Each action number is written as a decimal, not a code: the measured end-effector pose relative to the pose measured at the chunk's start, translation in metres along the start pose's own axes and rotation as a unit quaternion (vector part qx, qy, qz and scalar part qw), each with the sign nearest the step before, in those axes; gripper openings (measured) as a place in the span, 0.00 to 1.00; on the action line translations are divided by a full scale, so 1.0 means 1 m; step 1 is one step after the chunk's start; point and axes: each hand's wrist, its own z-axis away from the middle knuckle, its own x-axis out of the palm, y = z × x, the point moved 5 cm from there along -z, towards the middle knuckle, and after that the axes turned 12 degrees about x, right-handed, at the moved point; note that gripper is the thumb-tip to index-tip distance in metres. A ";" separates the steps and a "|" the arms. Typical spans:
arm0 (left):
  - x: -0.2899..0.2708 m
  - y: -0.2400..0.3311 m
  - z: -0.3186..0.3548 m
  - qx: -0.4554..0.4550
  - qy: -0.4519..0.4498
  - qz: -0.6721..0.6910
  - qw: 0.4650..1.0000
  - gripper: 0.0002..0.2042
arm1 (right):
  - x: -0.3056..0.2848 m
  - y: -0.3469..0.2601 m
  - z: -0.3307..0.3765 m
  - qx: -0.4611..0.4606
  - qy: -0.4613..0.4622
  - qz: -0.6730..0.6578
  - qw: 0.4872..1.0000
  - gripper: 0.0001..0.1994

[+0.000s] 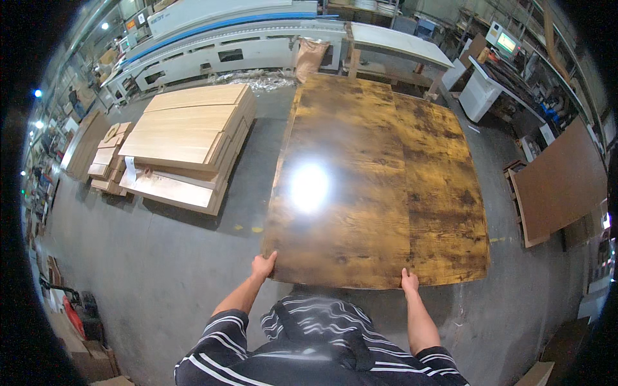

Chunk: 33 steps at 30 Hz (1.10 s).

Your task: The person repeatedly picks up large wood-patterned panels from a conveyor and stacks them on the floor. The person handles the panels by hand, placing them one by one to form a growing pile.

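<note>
In front of me lies a large glossy panel [347,225] with a brown and yellow wood grain, a bright light reflected on it. My left hand [264,264] is closed on its near left corner. On the near edge, by the seam, my right hand [409,280] grips with the thumb on top and the other fingers hidden below. A narrower panel [444,199] of the same pattern lies flush along the right side. What supports the two panels is hidden beneath them.
Stacked light wood boards [187,122] stand on the floor to the left, beside a smaller stack [109,154]. A long machine [238,55] and a white-topped table [399,44] are at the back. To the right, a brown board [560,183] leans, with a computer workstation [505,44] beyond.
</note>
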 end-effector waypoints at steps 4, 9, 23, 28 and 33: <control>0.005 0.001 0.003 -0.028 -0.008 -0.020 0.999 0.32 | 0.002 0.006 -0.003 0.103 -0.026 -0.012 0.994 0.30; 0.008 -0.003 0.005 -0.031 -0.003 -0.006 0.999 0.30 | 0.000 0.007 0.000 0.133 -0.033 -0.047 0.989 0.31; 0.002 0.006 0.051 0.252 -0.002 0.035 0.967 0.46 | -0.005 0.017 0.003 -0.047 -0.037 -0.059 0.996 0.37; -0.011 0.017 0.068 0.292 -0.132 -0.129 0.938 0.52 | -0.025 0.018 0.040 -0.193 -0.070 -0.024 0.978 0.52; -0.016 0.016 0.051 0.305 -0.145 -0.218 0.916 0.47 | -0.036 -0.007 0.064 -0.268 -0.093 0.042 0.958 0.58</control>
